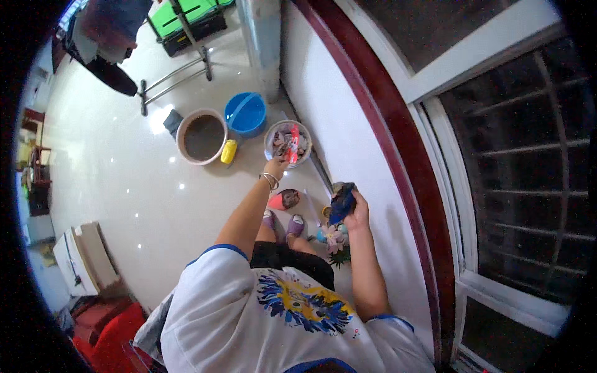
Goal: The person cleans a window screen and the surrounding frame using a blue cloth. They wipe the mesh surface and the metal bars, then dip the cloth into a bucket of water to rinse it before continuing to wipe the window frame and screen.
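My left hand (275, 166), with bangles at the wrist, reaches down over the near rim of a round white bin (268, 148) filled with crumpled waste. Its fingers are closed at the lower end of a red wrapper (294, 140) lying across the waste; the fingertips are partly hidden. Beside the white wall, my right hand (357, 214) grips a bunched dark blue cloth (341, 204). A red dustpan-like thing with dark debris (287, 199) lies on the floor between my arms, just ahead of my feet.
A pink basin of murky water (203, 138), a blue bucket (246, 114) and a yellow bottle (229, 151) stand left of the bin. Artificial flowers (334, 238) are by my right foot. Farther off stands a metal clothes rack (176, 81). The wall (348, 118) borders my right.
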